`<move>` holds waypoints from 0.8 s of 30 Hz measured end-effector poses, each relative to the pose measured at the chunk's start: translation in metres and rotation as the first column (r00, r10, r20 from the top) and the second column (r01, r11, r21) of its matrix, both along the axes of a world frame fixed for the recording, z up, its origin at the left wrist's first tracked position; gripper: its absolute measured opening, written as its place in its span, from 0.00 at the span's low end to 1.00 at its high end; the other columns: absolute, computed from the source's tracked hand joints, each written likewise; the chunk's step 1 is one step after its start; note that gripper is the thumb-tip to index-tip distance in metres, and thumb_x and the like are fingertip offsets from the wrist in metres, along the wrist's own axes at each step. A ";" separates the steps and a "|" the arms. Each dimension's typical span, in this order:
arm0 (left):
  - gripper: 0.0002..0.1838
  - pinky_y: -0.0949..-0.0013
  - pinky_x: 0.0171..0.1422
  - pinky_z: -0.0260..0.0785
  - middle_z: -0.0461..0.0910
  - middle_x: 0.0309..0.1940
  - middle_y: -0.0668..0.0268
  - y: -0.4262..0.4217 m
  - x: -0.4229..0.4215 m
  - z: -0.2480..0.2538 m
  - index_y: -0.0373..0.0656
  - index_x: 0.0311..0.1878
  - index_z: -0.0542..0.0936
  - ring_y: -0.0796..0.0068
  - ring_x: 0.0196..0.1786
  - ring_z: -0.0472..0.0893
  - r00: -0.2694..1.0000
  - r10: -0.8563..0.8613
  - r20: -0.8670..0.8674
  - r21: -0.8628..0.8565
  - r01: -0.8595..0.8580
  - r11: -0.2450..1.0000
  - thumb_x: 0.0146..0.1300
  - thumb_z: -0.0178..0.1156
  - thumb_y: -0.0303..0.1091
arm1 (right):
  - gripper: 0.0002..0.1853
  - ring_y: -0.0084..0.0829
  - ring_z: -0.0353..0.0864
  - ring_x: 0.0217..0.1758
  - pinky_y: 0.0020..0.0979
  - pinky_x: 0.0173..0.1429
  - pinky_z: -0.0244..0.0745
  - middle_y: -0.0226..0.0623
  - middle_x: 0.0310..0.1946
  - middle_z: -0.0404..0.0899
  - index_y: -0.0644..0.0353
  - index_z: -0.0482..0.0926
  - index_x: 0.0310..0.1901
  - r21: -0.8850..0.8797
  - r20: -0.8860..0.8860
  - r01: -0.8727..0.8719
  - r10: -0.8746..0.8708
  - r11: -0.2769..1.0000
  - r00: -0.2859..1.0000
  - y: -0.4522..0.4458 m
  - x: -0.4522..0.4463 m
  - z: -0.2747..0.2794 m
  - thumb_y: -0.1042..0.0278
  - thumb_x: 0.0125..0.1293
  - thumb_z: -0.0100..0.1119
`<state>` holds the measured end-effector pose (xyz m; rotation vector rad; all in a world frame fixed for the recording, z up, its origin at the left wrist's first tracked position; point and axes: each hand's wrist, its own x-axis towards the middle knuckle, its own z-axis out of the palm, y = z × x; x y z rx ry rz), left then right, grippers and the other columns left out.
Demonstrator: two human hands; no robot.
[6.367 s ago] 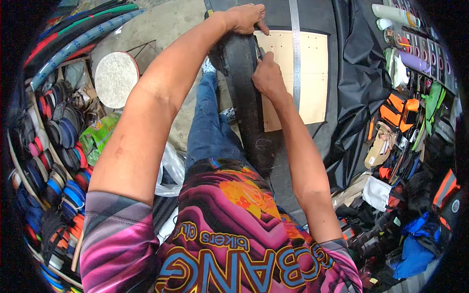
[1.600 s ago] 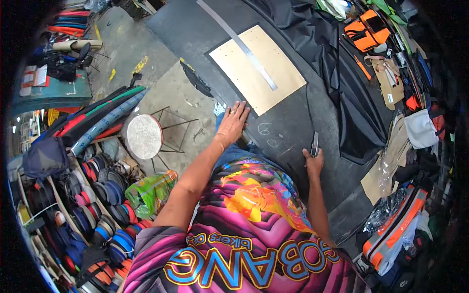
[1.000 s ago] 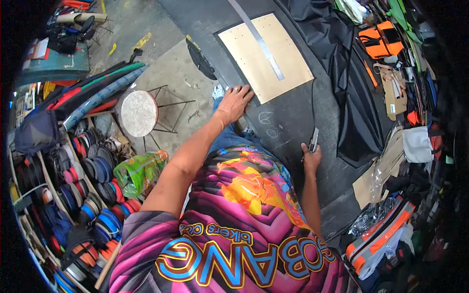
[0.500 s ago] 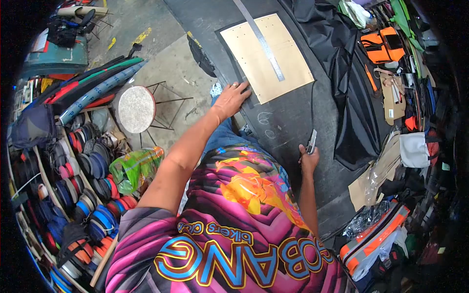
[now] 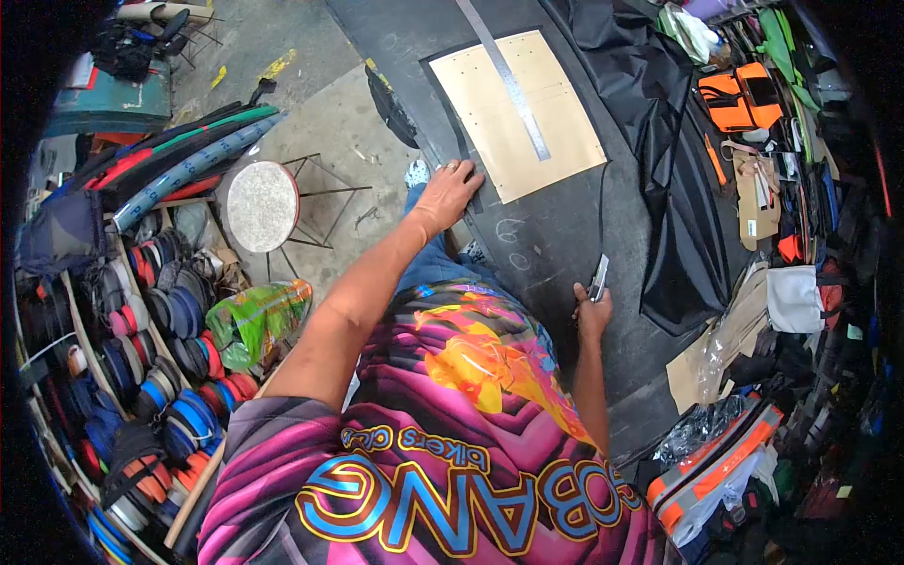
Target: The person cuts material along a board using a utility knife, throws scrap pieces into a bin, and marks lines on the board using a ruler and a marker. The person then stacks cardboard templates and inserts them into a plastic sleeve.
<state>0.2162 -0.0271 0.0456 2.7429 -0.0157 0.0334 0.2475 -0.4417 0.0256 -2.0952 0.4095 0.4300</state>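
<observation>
My left hand (image 5: 450,195) is at the table's near left edge, its fingers curled together over the end of a narrow black fabric strip (image 5: 456,127). That strip runs along the left side of a tan cardboard template (image 5: 499,122). A long steel ruler (image 5: 513,85) lies across the template, which rests on black fabric. In my right hand (image 5: 593,311) is a utility knife (image 5: 600,275), its tip pointing away from me. A thin black strip (image 5: 603,202) runs from the template's lower right corner down toward the knife. Under my left fingers, the exact grip is partly hidden.
Crumpled black fabric (image 5: 683,188) covers the right of the dark table (image 5: 537,273). Beyond it lie an orange pouch (image 5: 739,97) and an orange-handled tool (image 5: 715,160). A round stool (image 5: 261,207) and webbing rolls (image 5: 179,315) stand at left.
The view has shifted slightly. My left fingers have drawn in a little at the strip, while my right hand keeps the knife in nearly the same place.
</observation>
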 end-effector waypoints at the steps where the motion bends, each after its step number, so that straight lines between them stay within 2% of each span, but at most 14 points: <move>1: 0.27 0.55 0.65 0.71 0.72 0.62 0.56 0.000 -0.001 -0.002 0.44 0.64 0.77 0.51 0.60 0.73 1.000 0.003 0.026 0.008 -0.003 1.000 0.59 0.62 0.24 | 0.19 0.21 0.70 0.14 0.28 0.17 0.68 0.27 0.19 0.72 0.55 0.71 0.36 0.008 0.015 -0.005 0.004 1.000 1.000 0.000 0.000 -0.001 0.64 0.61 0.79; 5: 0.28 0.49 0.69 0.68 0.71 0.67 0.58 0.000 -0.007 -0.005 0.47 0.67 0.75 0.50 0.64 0.72 1.000 -0.003 -0.023 -0.032 0.002 0.999 0.62 0.61 0.27 | 0.20 0.20 0.70 0.14 0.27 0.17 0.68 0.27 0.19 0.72 0.55 0.72 0.37 0.013 0.017 -0.008 0.008 1.000 1.000 0.000 -0.001 0.002 0.63 0.60 0.79; 7: 0.32 0.41 0.76 0.60 0.66 0.74 0.61 -0.004 -0.016 -0.004 0.48 0.70 0.74 0.48 0.74 0.67 0.998 0.048 0.034 0.161 -0.053 0.986 0.60 0.65 0.30 | 0.20 0.20 0.70 0.14 0.27 0.17 0.69 0.27 0.20 0.73 0.56 0.72 0.37 0.002 0.016 -0.010 0.010 1.000 1.000 -0.002 0.000 -0.001 0.63 0.60 0.79; 8: 0.32 0.41 0.76 0.60 0.66 0.74 0.61 -0.006 -0.020 -0.005 0.48 0.70 0.74 0.48 0.74 0.67 0.998 0.048 0.034 0.161 -0.053 0.986 0.60 0.65 0.30 | 0.20 0.20 0.70 0.14 0.27 0.17 0.69 0.27 0.20 0.73 0.56 0.72 0.37 -0.008 0.015 -0.012 0.013 1.000 1.000 -0.003 0.000 -0.002 0.63 0.60 0.80; 10: 0.30 0.35 0.80 0.52 0.59 0.81 0.66 -0.010 -0.027 -0.009 0.51 0.76 0.70 0.47 0.81 0.58 0.994 0.110 -0.017 0.181 -0.105 0.978 0.70 0.59 0.38 | 0.20 0.20 0.70 0.14 0.27 0.17 0.69 0.27 0.20 0.73 0.56 0.72 0.37 -0.013 0.010 -0.009 0.009 1.000 1.000 -0.001 0.000 0.000 0.63 0.60 0.79; 13: 0.30 0.35 0.82 0.50 0.56 0.82 0.67 -0.013 -0.028 -0.011 0.51 0.78 0.67 0.48 0.84 0.54 0.989 0.123 -0.076 0.208 -0.105 0.972 0.75 0.54 0.41 | 0.20 0.21 0.70 0.14 0.28 0.17 0.69 0.28 0.20 0.73 0.57 0.72 0.38 -0.010 0.002 0.000 0.000 1.000 1.000 0.001 0.000 0.003 0.64 0.60 0.79; 20: 0.31 0.36 0.81 0.53 0.54 0.83 0.65 -0.016 -0.027 -0.011 0.47 0.78 0.65 0.48 0.83 0.54 0.981 0.174 -0.090 0.160 -0.158 0.974 0.74 0.55 0.40 | 0.20 0.21 0.70 0.14 0.28 0.16 0.68 0.27 0.20 0.72 0.56 0.71 0.38 0.039 0.036 -0.002 0.001 0.999 0.999 -0.003 0.001 -0.006 0.65 0.60 0.79; 24: 0.32 0.38 0.80 0.56 0.52 0.84 0.61 -0.019 -0.029 -0.010 0.45 0.79 0.65 0.46 0.84 0.52 0.976 0.165 -0.141 0.120 -0.149 0.982 0.72 0.53 0.36 | 0.20 0.21 0.68 0.13 0.28 0.16 0.65 0.25 0.20 0.70 0.53 0.70 0.37 0.058 0.044 -0.012 0.009 0.998 0.999 -0.005 -0.001 -0.006 0.64 0.60 0.79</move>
